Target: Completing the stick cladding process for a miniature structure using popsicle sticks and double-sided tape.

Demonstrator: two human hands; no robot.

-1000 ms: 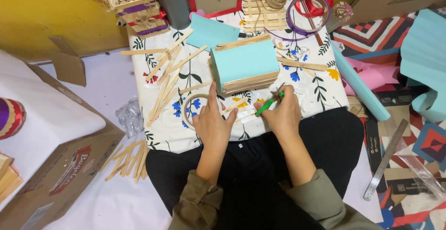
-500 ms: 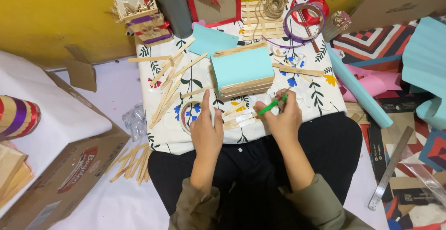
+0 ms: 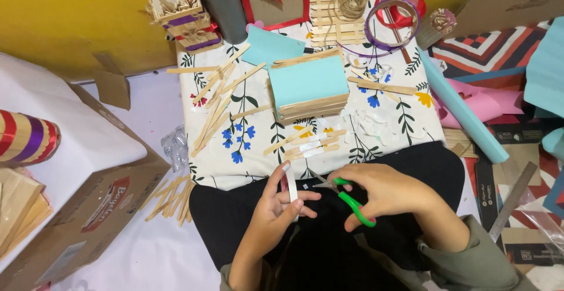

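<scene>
Left hand (image 3: 271,213) pinching thin white flexible tape strip (image 3: 291,184); light, floppy, probably sticky. Right hand (image 3: 385,192) gripping green-handled scissors (image 3: 351,200).

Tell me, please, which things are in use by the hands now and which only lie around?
In use: green scissors in right hand; white tape roll in left hand.

Lying around: loose craft sticks, turquoise-topped stick box, grey tube, red ribbon, twine.
</scene>
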